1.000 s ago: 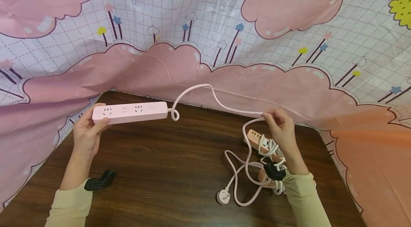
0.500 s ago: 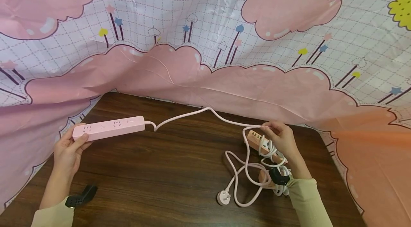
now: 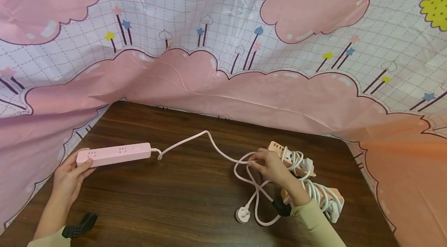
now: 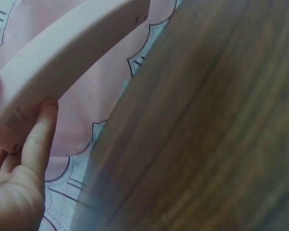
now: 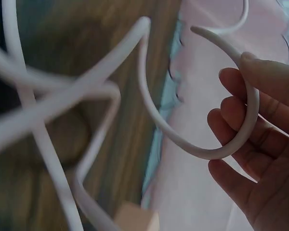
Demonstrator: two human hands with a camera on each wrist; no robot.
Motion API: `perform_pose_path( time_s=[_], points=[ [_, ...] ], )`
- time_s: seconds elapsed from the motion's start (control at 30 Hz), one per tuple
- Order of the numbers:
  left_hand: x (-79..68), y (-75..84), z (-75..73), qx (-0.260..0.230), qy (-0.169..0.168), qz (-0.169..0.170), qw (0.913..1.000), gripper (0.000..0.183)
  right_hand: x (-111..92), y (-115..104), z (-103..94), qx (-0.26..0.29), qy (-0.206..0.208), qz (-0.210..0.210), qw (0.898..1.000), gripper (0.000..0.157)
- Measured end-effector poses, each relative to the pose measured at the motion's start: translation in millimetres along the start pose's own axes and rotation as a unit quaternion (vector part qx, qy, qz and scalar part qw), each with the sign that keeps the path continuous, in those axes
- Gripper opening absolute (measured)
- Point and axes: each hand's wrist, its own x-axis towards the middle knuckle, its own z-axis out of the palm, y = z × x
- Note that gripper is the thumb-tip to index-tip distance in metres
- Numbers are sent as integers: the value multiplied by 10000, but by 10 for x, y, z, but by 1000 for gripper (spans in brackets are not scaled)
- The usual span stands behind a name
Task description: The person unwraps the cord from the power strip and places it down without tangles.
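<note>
My left hand point(image 3: 71, 179) grips the outer left end of a pink power strip point(image 3: 115, 154), thumb on the socket face. The left wrist view shows the strip's underside point(image 4: 62, 62) with fingertips against it. From the strip's right end a pink cord point(image 3: 185, 141) runs rightward in a bent line. My right hand point(image 3: 274, 167) pinches this cord between thumb and fingers. In the right wrist view the cord point(image 5: 250, 110) curves through the fingers. Beyond that hand the cord loops on the table and ends in a plug point(image 3: 242, 214), prongs facing up.
Right of my right hand lies an orange power strip point(image 3: 276, 146) with its white cord wound round it. Another orange strip point(image 3: 338, 193) with a coiled white cord point(image 3: 314, 192) sits nearer me. A patterned cloth point(image 3: 223, 87) hangs behind the dark wooden table point(image 3: 167, 200).
My left hand has moved left and lower with the pink power strip. My right hand, still pinching the cord, has shifted left and down, uncovering more of the orange strips.
</note>
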Motion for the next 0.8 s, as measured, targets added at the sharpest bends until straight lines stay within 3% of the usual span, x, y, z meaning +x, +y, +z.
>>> perform_pose_path(
  time_s=[0.2, 0.5, 0.57, 0.6, 0.63, 0.67, 0.77, 0.8],
  points=[
    [-70, -13, -98, 137, -55, -252, 9996, 41, 44, -97, 215, 226, -486, 80, 9985, 7],
    [-112, -38, -261, 506, -163, -594, 9968, 43, 85, -166, 384, 500, -211, 137, 9984, 7],
    [-109, -15, -332, 1056, -174, -806, 9910, 44, 88, -179, 400, 626, -169, 94, 9979, 13],
    [-106, 9, -360, 1648, -165, -910, 9820, 42, 90, -183, 407, 668, -138, 64, 9976, 16],
    [-107, 35, -383, 2339, -164, -1013, 9668, 41, 91, -184, 414, 724, -128, 49, 9973, 18],
    [-113, 60, -401, 3043, -188, -1099, 9460, 39, 93, -188, 415, 790, -142, 49, 9968, 20],
    [-115, 138, -390, 4864, -326, -1218, 8646, 40, 94, -193, 427, 893, -158, -44, 9959, 26],
    [-113, 153, -375, 5226, -422, -1209, 8429, 42, 92, -193, 430, 920, -171, -53, 9956, 27]
  ],
)
